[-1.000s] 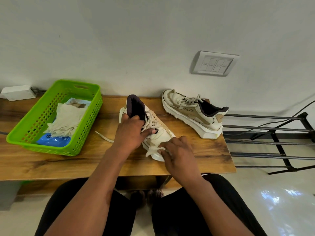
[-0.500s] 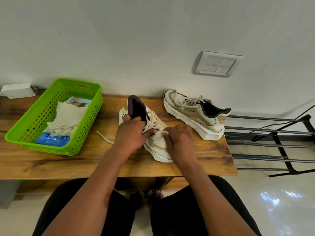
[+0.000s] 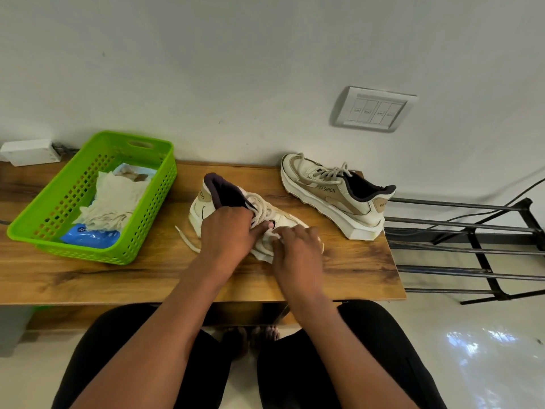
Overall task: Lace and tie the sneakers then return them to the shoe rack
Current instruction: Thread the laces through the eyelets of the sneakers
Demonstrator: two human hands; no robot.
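A cream and tan sneaker [image 3: 218,199] lies on the wooden table [image 3: 118,276], heel away from me, toe under my hands. My left hand [image 3: 228,231] grips its upper over the laces, thumb pressed toward the eyelets. My right hand [image 3: 298,249] covers the toe and pinches a cream lace end at the lower eyelets. A loose lace end [image 3: 185,239] trails on the table to the left. The second sneaker [image 3: 336,196], laced, rests tilted at the table's back right corner. The black metal shoe rack [image 3: 472,249] stands right of the table.
A green plastic basket [image 3: 59,199] holding cloths and a blue packet sits at the table's left. A white box [image 3: 29,152] rests by the wall at far left. A switch plate [image 3: 373,109] is on the wall. My black-clad knees are under the table's front edge.
My right hand moved from the toe up to the lower eyelets, then settled back slightly over the toe with the lace. My left hand kept its grip on the sneaker.
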